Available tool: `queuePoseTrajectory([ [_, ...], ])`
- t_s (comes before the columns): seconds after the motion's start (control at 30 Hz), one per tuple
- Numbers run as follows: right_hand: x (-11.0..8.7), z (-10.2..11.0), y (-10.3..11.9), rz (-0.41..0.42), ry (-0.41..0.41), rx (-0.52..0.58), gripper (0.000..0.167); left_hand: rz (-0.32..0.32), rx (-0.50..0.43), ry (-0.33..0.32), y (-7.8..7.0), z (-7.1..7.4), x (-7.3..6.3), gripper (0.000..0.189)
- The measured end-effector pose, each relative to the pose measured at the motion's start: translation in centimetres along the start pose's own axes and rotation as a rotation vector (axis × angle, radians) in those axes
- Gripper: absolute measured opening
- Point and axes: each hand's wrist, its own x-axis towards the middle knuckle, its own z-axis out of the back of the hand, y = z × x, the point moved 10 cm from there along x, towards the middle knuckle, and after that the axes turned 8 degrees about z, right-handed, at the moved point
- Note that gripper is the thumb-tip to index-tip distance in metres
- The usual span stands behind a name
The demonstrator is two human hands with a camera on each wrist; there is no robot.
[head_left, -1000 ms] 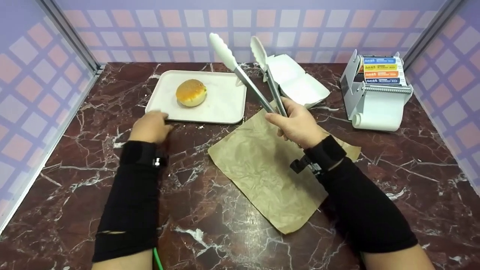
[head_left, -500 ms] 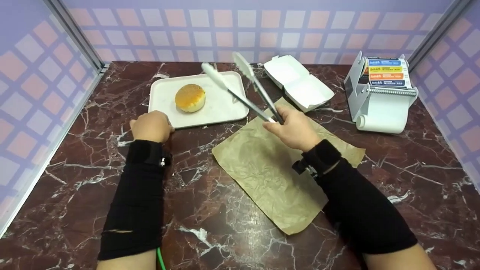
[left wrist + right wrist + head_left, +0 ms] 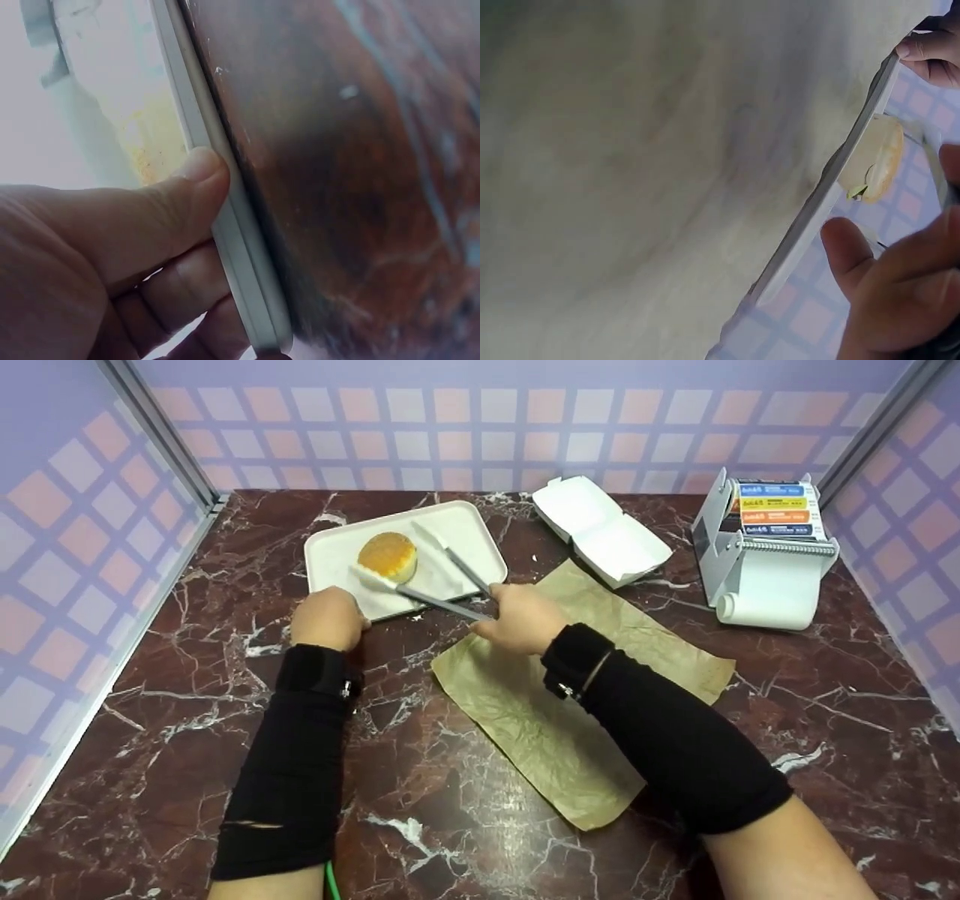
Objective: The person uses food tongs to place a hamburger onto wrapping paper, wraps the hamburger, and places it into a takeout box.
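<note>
A round golden-topped burger [image 3: 387, 556] sits on a white tray [image 3: 471, 536]. In the right wrist view, a bit of green shows at the burger's [image 3: 889, 154] side. At the tray's near left corner, my left hand [image 3: 328, 619] grips the rim. The left wrist view shows its thumb [image 3: 184, 199] along the rim and fingers curled at the edge. My right hand [image 3: 523, 619] holds metal tongs [image 3: 435, 601], spread apart, one pale tip on the burger's near side and the other beyond its right side. Whether the tips touch the burger cannot be told.
Crumpled brown paper [image 3: 555, 742] lies on the marbled table below my right hand. A hinged white takeaway box [image 3: 622, 544] stands unfolded behind it. At the back right is a dispenser [image 3: 712, 555] with a white roll and coloured boxes. Tiled walls enclose the table.
My right hand has lowered the tongs leftward from above the table to the burger. My left hand has taken hold of the tray's corner, and the tray now lies more slanted.
</note>
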Motion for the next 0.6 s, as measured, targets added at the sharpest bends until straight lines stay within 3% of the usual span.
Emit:
queuePoseTrajectory([
  [0.43,1.4,-0.6,-0.5,0.045,-0.015,-0.049,0.026,0.001,-0.003,0.005,0.1,-0.1,0.2,0.032],
  [0.6,0.7,0.3,-1.6,0.020,-0.042,0.028,0.023,0.004,-0.007,0.002,0.2,0.0,0.2,0.031],
])
